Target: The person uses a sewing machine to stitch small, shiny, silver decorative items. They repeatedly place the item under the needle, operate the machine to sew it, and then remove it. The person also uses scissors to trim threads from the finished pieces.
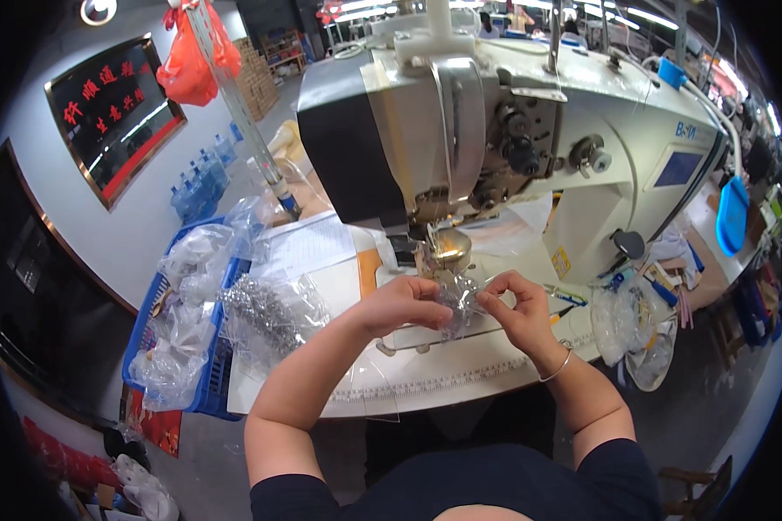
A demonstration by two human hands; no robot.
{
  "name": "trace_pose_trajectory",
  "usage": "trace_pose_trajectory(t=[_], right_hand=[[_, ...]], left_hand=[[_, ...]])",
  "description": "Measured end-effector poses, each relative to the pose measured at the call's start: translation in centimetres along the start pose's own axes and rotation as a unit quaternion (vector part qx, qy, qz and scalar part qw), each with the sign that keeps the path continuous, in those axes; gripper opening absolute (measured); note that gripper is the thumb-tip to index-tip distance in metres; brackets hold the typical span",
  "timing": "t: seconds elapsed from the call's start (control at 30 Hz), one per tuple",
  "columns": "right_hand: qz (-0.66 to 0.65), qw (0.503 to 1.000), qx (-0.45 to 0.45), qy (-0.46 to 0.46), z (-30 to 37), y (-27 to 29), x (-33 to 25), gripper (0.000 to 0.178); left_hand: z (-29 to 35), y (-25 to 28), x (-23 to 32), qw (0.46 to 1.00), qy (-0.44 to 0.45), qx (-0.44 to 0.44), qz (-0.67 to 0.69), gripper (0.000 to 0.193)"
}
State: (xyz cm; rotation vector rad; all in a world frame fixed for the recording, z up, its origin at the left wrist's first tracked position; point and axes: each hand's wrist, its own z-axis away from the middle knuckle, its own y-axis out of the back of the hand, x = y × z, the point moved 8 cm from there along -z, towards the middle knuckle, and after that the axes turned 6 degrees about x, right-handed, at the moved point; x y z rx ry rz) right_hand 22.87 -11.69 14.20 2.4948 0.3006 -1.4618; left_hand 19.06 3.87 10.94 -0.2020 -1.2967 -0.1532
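Just in front of the needle area of a large white sewing machine (608,165), a small shiny piece of clear, silvery plastic (461,306) is between my hands. My left hand (406,306) is closed at its left side, fingers bent over its edge. With thumb and forefinger pinched together, my right hand (519,314) holds its right side. The piece lies close to the machine's metal presser parts (448,250), under a small lit spot. How it sits beneath the needle cannot be made out.
A heap of silvery plastic pieces (265,317) lies on the table left of my arm. Beyond it stands a blue basket (137,334) filled with clear plastic bags. Right of the machine are small tools (569,300) and a clear bag (621,326). A ruler strip (426,382) runs along the front edge.
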Motion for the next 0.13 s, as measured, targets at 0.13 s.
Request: trace_pose_trajectory(t=[0.13], right_hand=[[-0.11,0.987,0.007,-0.116,-2.1,-1.9,3.2,0.011]], left_hand=[[-0.6,2.6,1.4,0.997,0.063,0.013,0.05,0.017]])
